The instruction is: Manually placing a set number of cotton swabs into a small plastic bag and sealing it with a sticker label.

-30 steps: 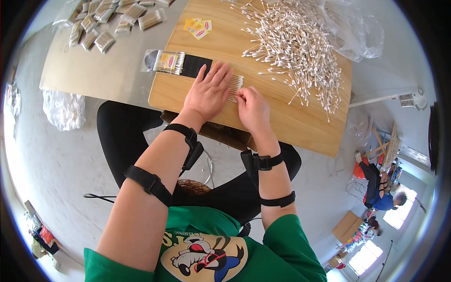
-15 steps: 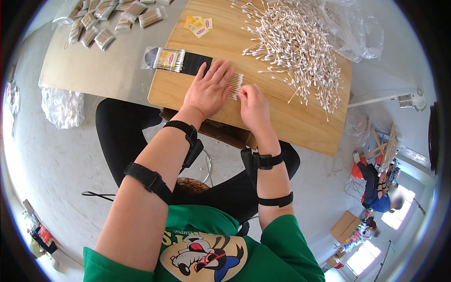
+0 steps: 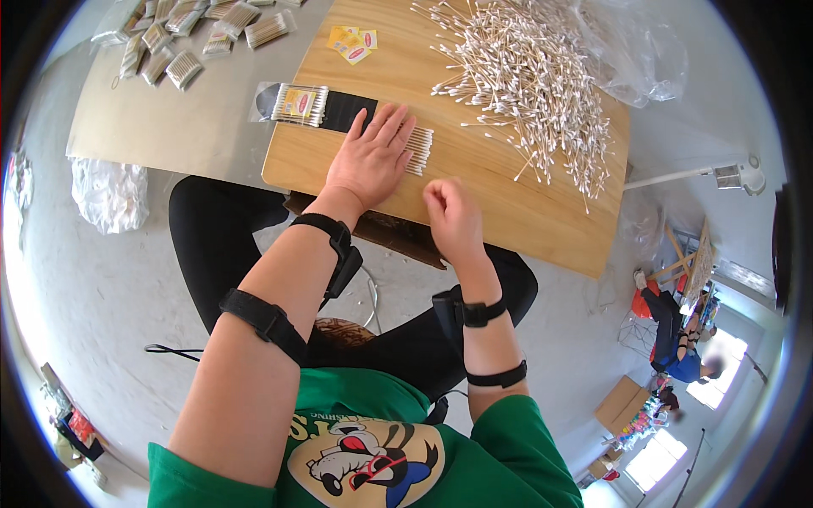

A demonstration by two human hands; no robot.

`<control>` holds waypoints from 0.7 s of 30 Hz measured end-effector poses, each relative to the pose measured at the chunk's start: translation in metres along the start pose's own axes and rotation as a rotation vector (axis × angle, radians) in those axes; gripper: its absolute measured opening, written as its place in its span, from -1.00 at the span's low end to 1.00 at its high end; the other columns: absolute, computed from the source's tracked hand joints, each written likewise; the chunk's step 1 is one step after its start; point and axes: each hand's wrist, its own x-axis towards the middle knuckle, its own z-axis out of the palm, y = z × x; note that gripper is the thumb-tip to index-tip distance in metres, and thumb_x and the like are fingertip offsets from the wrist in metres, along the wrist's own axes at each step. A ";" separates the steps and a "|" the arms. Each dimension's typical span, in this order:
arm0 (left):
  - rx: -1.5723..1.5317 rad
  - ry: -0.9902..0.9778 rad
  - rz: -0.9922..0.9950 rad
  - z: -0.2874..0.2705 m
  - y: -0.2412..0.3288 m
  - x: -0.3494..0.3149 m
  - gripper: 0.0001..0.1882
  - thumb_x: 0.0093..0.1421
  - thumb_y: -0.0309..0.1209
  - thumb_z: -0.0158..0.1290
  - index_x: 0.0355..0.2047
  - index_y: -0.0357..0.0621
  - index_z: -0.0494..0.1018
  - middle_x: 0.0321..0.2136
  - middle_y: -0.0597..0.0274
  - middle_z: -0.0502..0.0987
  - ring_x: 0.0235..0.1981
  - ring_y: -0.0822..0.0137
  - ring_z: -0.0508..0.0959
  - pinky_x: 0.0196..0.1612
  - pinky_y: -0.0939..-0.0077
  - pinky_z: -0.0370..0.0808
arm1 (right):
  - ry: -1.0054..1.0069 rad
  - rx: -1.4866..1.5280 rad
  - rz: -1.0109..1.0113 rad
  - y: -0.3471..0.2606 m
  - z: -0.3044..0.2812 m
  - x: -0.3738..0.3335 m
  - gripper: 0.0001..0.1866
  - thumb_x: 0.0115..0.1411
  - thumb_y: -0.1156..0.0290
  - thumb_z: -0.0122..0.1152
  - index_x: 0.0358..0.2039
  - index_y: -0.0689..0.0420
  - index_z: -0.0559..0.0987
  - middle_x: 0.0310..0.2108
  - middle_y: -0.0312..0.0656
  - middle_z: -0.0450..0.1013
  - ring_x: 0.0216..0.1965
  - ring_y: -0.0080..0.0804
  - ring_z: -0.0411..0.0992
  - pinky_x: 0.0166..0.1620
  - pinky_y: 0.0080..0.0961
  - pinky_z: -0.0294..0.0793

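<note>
My left hand (image 3: 373, 159) lies flat with its fingers stretched over a row of cotton swabs (image 3: 419, 151), whose white tips show past its right side. To the right of that row, my right hand (image 3: 455, 222) is held near the table's front edge. Its fingers are curled in; whatever they hold, if anything, is hidden. Left of my left hand a black flat strip (image 3: 343, 111) lies on the wood. Beside it is a clear packet of cotton swabs (image 3: 299, 105) with a yellow label.
A large loose heap of cotton swabs (image 3: 533, 85) covers the far right of the wooden table (image 3: 525, 224), with clear plastic bags (image 3: 648, 59) behind it. Yellow cards (image 3: 352, 44) lie further back. Several filled packets (image 3: 183, 69) sit on the grey surface (image 3: 127, 127) at left.
My right hand has drawn back toward me, away from the ends of the swab row. My left hand stays flat on the swabs.
</note>
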 end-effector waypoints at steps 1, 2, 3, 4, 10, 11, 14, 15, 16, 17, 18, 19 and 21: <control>0.007 0.012 0.007 0.001 0.001 0.000 -0.44 0.40 -0.14 -0.22 0.34 -0.08 0.20 0.38 0.24 0.13 0.42 0.28 0.05 0.44 0.13 -0.08 | 0.067 0.019 0.094 0.002 0.002 0.006 -0.93 0.13 0.51 0.24 -0.38 0.14 0.51 -0.42 -0.15 0.46 -0.40 -0.11 0.46 -0.35 -0.26 0.44; 0.010 0.012 0.009 0.002 0.001 0.000 -0.44 0.40 -0.14 -0.22 0.34 -0.08 0.20 0.38 0.24 0.13 0.42 0.28 0.05 0.44 0.13 -0.08 | 0.070 0.021 0.093 0.004 0.005 0.011 -0.93 0.13 0.51 0.24 -0.38 0.14 0.51 -0.42 -0.15 0.46 -0.40 -0.11 0.46 -0.35 -0.26 0.44; 0.007 0.011 0.013 0.003 0.001 0.001 -0.43 0.39 -0.14 -0.22 0.34 -0.08 0.20 0.38 0.25 0.13 0.42 0.29 0.05 0.44 0.13 -0.08 | 0.110 -0.008 0.072 0.006 0.008 0.016 -0.92 0.11 0.52 0.25 -0.38 0.13 0.52 -0.43 -0.17 0.46 -0.40 -0.13 0.46 -0.35 -0.27 0.44; 0.004 0.009 0.018 0.003 0.001 0.001 -0.43 0.39 -0.14 -0.21 0.34 -0.08 0.19 0.38 0.25 0.13 0.42 0.29 0.05 0.44 0.13 -0.08 | 0.150 -0.036 0.051 0.006 0.010 0.019 -0.91 0.10 0.52 0.27 -0.39 0.12 0.53 -0.44 -0.19 0.46 -0.40 -0.15 0.47 -0.35 -0.28 0.44; 0.007 -0.003 0.006 0.002 -0.003 -0.002 -0.43 0.40 -0.14 -0.21 0.36 -0.06 0.16 0.39 0.26 0.11 0.43 0.29 0.05 0.44 0.14 -0.07 | 0.171 -0.189 -0.086 0.007 0.018 0.020 -0.91 0.08 0.51 0.30 -0.43 0.12 0.54 -0.46 -0.20 0.45 -0.40 -0.16 0.46 -0.36 -0.28 0.43; 0.003 -0.003 0.007 0.002 -0.002 -0.002 -0.43 0.40 -0.14 -0.21 0.36 -0.06 0.16 0.39 0.26 0.11 0.43 0.29 0.05 0.44 0.14 -0.07 | 0.170 -0.192 -0.084 0.009 0.019 0.019 -0.91 0.08 0.51 0.30 -0.43 0.12 0.54 -0.46 -0.20 0.45 -0.40 -0.16 0.46 -0.36 -0.28 0.43; 0.004 -0.005 0.009 0.001 0.001 -0.001 -0.43 0.40 -0.14 -0.20 0.36 -0.06 0.16 0.39 0.26 0.11 0.43 0.29 0.04 0.43 0.14 -0.07 | 0.223 -0.074 0.007 0.011 0.018 0.021 -0.92 0.08 0.49 0.31 -0.44 0.11 0.55 -0.46 -0.19 0.45 -0.40 -0.16 0.46 -0.36 -0.27 0.44; 0.015 -0.015 0.005 0.000 0.002 0.000 -0.43 0.40 -0.14 -0.20 0.36 -0.06 0.16 0.39 0.26 0.11 0.43 0.29 0.05 0.43 0.14 -0.07 | 0.214 -0.075 0.032 0.010 0.017 0.024 -0.93 0.09 0.48 0.30 -0.44 0.10 0.55 -0.46 -0.19 0.45 -0.39 -0.15 0.47 -0.36 -0.26 0.44; 0.025 -0.024 0.001 0.000 0.003 0.001 -0.43 0.39 -0.14 -0.20 0.35 -0.06 0.16 0.39 0.26 0.12 0.43 0.29 0.05 0.43 0.14 -0.07 | 0.205 -0.076 0.057 0.008 0.015 0.027 -0.94 0.10 0.48 0.30 -0.43 0.10 0.56 -0.45 -0.19 0.45 -0.39 -0.14 0.47 -0.36 -0.25 0.44; 0.024 -0.021 -0.002 0.000 0.002 0.000 -0.43 0.39 -0.14 -0.20 0.35 -0.06 0.16 0.39 0.26 0.12 0.43 0.29 0.05 0.43 0.14 -0.07 | 0.203 -0.078 0.053 0.007 0.014 0.029 -0.94 0.10 0.48 0.30 -0.43 0.10 0.56 -0.45 -0.19 0.45 -0.39 -0.14 0.47 -0.36 -0.25 0.44; 0.021 -0.012 0.002 0.000 0.001 -0.001 -0.43 0.39 -0.14 -0.20 0.35 -0.06 0.16 0.39 0.26 0.12 0.42 0.29 0.05 0.43 0.14 -0.07 | 0.162 -0.108 0.032 0.006 0.014 0.031 -0.94 0.11 0.47 0.29 -0.43 0.09 0.56 -0.44 -0.20 0.46 -0.38 -0.14 0.47 -0.36 -0.24 0.44; 0.019 -0.003 0.006 0.000 0.000 -0.002 -0.43 0.39 -0.15 -0.20 0.35 -0.06 0.17 0.39 0.26 0.12 0.42 0.29 0.06 0.43 0.14 -0.07 | 0.121 -0.138 0.012 0.006 0.014 0.032 -0.95 0.12 0.46 0.28 -0.42 0.09 0.56 -0.43 -0.20 0.46 -0.38 -0.13 0.48 -0.36 -0.24 0.45; 0.016 0.001 0.009 0.001 0.001 -0.001 -0.43 0.39 -0.15 -0.20 0.35 -0.06 0.17 0.38 0.25 0.12 0.42 0.29 0.06 0.43 0.14 -0.07 | 0.111 -0.184 0.003 0.007 0.013 0.033 -0.94 0.13 0.45 0.26 -0.41 0.09 0.54 -0.42 -0.20 0.46 -0.38 -0.12 0.48 -0.36 -0.22 0.45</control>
